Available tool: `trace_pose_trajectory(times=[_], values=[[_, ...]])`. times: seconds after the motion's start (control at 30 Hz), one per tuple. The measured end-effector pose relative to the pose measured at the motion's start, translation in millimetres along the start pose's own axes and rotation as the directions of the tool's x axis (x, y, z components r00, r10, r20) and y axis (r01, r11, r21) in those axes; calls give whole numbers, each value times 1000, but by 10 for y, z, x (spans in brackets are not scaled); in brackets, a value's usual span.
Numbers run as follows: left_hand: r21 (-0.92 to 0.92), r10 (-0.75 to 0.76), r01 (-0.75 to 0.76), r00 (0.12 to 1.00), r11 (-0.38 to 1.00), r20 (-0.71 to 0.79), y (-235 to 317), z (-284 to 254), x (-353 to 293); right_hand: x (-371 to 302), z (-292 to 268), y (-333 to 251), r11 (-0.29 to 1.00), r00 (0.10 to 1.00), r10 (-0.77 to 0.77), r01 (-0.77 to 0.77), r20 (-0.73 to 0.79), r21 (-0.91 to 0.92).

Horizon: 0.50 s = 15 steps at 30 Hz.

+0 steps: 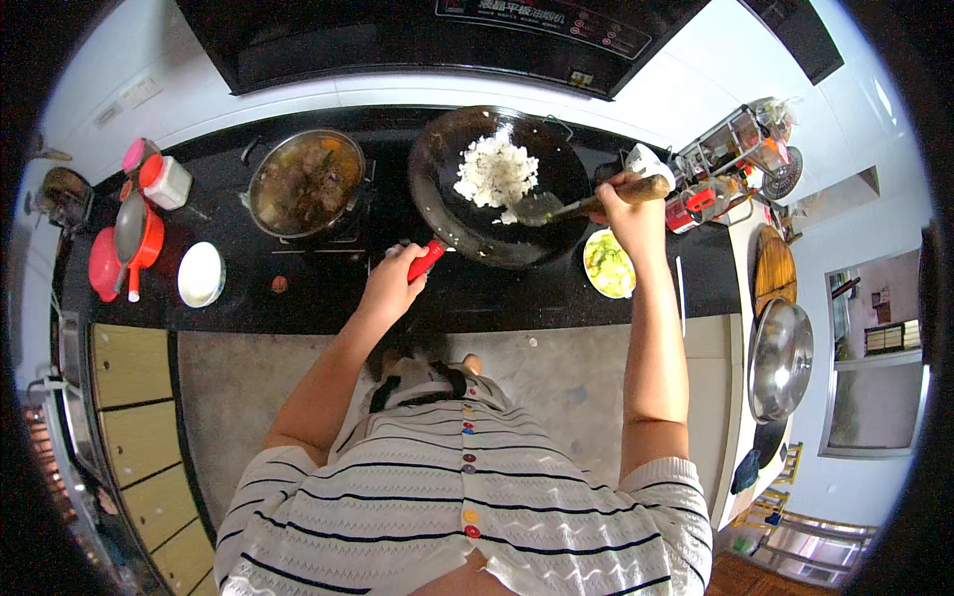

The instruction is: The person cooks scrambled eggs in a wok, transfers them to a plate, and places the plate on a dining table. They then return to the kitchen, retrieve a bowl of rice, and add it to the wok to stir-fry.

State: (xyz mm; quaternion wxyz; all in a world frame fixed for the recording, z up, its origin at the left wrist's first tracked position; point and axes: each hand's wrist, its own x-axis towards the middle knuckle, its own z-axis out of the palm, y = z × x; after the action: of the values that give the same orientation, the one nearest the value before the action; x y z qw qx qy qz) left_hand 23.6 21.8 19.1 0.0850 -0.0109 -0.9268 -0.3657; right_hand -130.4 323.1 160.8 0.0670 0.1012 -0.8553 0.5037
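My right hand (628, 214) is closed round the wooden handle of a spatula (564, 210). Its metal blade rests inside the dark wok (434, 189), at the near edge of a heap of white rice (497, 171). On the wok's near left side, my left hand (391, 283) grips a red handle (427, 260) that appears to be the wok's own. Just below my right wrist, sliced pale green vegetables (608, 264) fill a bowl close to the wok.
A wide pot (288, 237) of brown stew stands left of the wok. Further left are a white bowl (202, 275), a red-rimmed small pan (149, 241) and a red-lidded jar (167, 184). At right are a wire rack (725, 144), a wooden board (775, 266) and a glass lid (780, 360).
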Motion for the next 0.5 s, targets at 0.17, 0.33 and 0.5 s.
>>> trace_pose_trajectory(times=[0.17,0.33,0.5], values=[[-4,-32,32,999,999,8,59,25,8,66,306,486,991,1000,-3,0,-20,-130],[-3,2,-2,1000,1000,-10,-4,64,-1,322,650,520,982,980,-177,169,-96,-86],[3,-16,16,1000,1000,-12,-14,53,-4,355,609,164,968,965,-241,247,-106,46]])
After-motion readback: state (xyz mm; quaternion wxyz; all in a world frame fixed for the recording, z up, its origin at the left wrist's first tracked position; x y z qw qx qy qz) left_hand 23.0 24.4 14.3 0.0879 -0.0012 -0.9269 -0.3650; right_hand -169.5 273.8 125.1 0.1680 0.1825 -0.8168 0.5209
